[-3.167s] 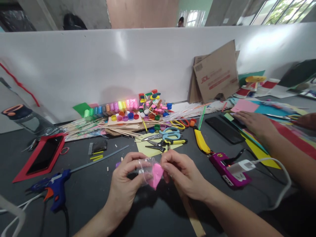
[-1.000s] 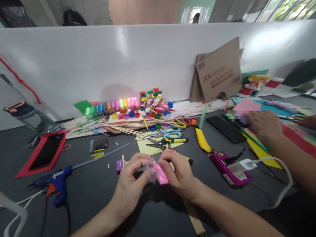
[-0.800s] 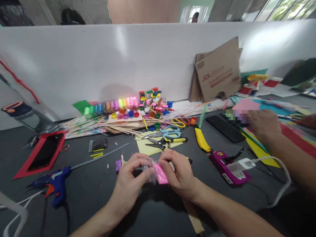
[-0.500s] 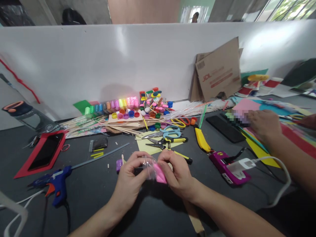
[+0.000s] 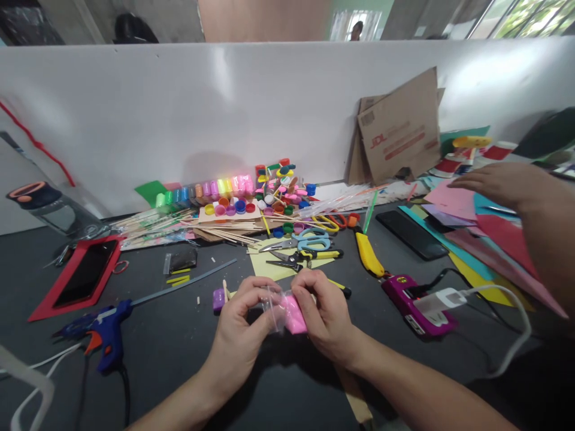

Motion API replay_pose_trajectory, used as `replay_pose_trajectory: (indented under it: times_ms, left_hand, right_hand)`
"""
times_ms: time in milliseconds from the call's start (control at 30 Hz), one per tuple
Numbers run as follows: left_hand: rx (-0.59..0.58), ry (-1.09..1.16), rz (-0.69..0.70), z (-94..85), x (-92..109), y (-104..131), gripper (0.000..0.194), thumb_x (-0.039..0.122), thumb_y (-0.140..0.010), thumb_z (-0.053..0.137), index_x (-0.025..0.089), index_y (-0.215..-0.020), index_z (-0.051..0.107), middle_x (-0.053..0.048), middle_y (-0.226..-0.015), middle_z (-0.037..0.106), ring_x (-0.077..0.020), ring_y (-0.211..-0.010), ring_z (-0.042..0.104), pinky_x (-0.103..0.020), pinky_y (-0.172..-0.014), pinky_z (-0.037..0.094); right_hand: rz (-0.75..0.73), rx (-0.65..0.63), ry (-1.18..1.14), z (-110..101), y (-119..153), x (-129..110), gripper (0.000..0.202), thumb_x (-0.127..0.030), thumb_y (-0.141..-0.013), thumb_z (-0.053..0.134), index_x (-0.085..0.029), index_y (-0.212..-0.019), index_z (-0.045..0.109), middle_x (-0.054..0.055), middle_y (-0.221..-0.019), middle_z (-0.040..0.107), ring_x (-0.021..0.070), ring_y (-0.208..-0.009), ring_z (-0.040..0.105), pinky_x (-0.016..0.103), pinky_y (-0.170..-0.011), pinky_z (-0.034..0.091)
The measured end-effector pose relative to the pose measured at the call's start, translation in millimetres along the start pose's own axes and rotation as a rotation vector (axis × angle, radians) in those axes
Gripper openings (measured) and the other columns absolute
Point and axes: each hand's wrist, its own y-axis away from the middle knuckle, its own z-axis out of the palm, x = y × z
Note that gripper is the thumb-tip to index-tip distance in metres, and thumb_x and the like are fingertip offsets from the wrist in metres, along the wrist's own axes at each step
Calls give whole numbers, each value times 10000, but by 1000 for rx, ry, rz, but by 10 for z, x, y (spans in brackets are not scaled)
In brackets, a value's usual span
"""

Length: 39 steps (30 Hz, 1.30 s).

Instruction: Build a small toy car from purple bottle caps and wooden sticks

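Between my two hands is a small clear plastic bag (image 5: pixel 293 315) with something bright pink and soft-looking, like modelling clay, inside. My left hand (image 5: pixel 245 317) pinches the clear, empty end of the bag between thumb and fingers. On the pink end, my right hand (image 5: pixel 326 314) grips with thumb and bent fingers. A purple lump or cap (image 5: pixel 218 300) with a small stick beside it lies just behind my left hand. Yellow-handled pliers (image 5: pixel 296 258) and blue-handled scissors (image 5: pixel 309 240) rest on a pale yellow sheet (image 5: pixel 265 269) beyond my hands.
A blue glue gun (image 5: pixel 108 338) and a phone on red card (image 5: pixel 40 305) lie left. On the right are a yellow cutter (image 5: pixel 369 254), a purple power strip (image 5: pixel 417 308) and coloured paper (image 5: pixel 507 251), with a co-worker's hand (image 5: pixel 507 182) above. Paint pots and sticks line the back.
My hands stay nearly in place on the bag, and a little more of the pink shows. The co-worker's hand has lifted off the coloured papers and moved up and right.
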Motion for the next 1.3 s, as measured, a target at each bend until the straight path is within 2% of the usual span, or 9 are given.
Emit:
replay_pose_trajectory:
  times_ms: [233, 433, 567, 733, 967, 1167, 1300]
  left_hand:
    - [-41, 37, -24, 5, -10, -21, 48, 243, -832, 719, 220, -812, 756, -37, -1003, 651, -176, -1004, 604, -264, -906, 436]
    - [-60, -59, 0, -5, -1, -24, 41, 241, -826, 721, 217, -808, 749, -45, -1016, 654, -184, -1036, 596, -276, -941, 410]
    - [-6, -103, 49, -19, 0, -3, 47, 219, -820, 712, 215, -774, 716, -40, -1012, 639, -185, -1026, 587, -286, -941, 395]
    - [61, -99, 34, -41, -1, 24, 72, 202, -816, 701, 219, -749, 720, -44, -1072, 610, -200, -1068, 569, -298, -946, 392]
    - [66, -107, 47, -28, -23, 43, 47, 286, -832, 740, 261, -842, 778, -54, -1178, 609, -238, -1160, 553, -336, -1003, 386]
    - [97, -147, 129, 14, -46, 41, 58, 296, -811, 776, 284, -867, 784, -38, -1089, 595, -207, -1104, 556, -288, -953, 410]
    - [84, -147, 133, 9, -41, 49, 28, 262, -820, 765, 267, -848, 766, -36, -1079, 591, -200, -1097, 555, -281, -950, 408]
  right_hand:
    - [8, 3, -22, 8, 0, 10, 154, -121, -955, 464, -237, -860, 499, -35, -720, 533, 123, -620, 517, 248, -595, 416]
    - [-5, -37, -42, 17, -7, 40, 163, -132, -938, 486, -236, -814, 501, -44, -674, 525, 121, -585, 500, 252, -575, 401]
    - [24, -9, -49, 10, 6, 5, 152, -137, -950, 480, -234, -837, 512, -37, -705, 534, 122, -609, 511, 250, -585, 409]
    - [80, 16, -64, 2, 14, -53, 175, -142, -973, 458, -228, -831, 514, -28, -710, 536, 126, -615, 512, 254, -578, 417]
    - [138, 15, -81, -23, -7, -68, 170, -183, -986, 459, -230, -834, 518, -17, -718, 540, 136, -622, 511, 269, -587, 424]
    - [160, -11, -115, 2, 1, -66, 155, -198, -980, 481, -228, -833, 523, -27, -713, 540, 128, -605, 509, 255, -569, 421]
    - [170, -11, -147, 15, 12, -71, 164, -207, -999, 455, -228, -849, 519, -17, -750, 553, 131, -651, 527, 253, -604, 439]
